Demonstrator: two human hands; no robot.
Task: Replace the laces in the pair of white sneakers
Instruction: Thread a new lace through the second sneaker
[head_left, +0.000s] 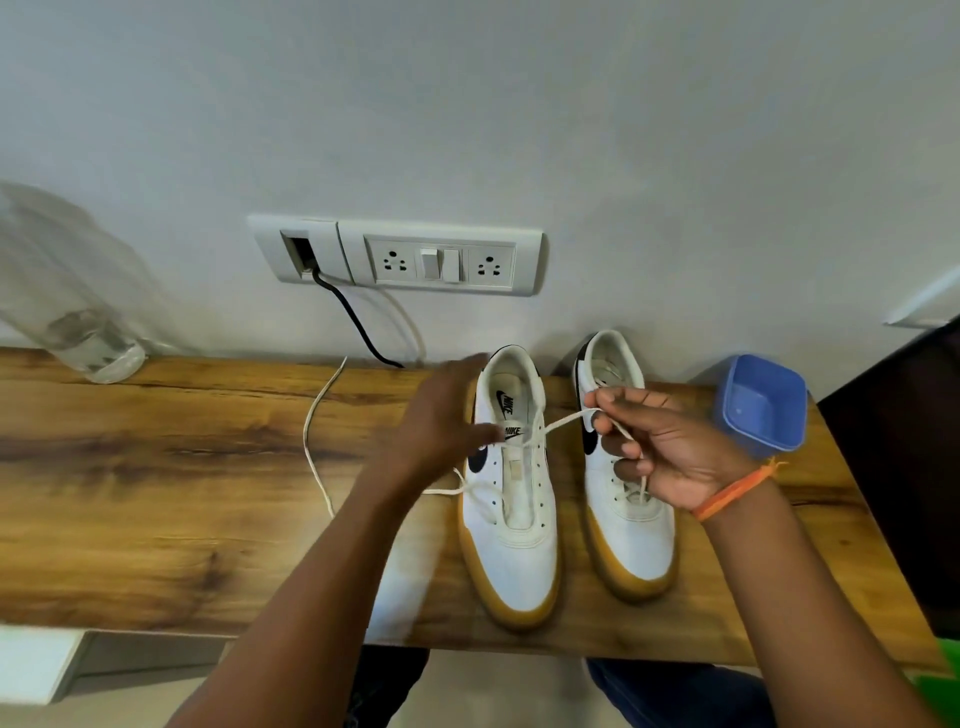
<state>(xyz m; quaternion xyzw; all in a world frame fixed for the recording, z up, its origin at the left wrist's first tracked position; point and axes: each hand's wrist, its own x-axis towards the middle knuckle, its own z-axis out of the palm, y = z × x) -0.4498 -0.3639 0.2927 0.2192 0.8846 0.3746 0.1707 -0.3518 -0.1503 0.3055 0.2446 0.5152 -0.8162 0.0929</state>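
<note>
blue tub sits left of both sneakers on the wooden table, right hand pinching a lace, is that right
Not quite. The head view shows the blue tub to the right of both sneakers, not left, on the wooden table. The right hand does pinch a lace.

"NIKE" on left sneaker's tongue (511, 431)

Soft even light, warped blurry edges
</note>
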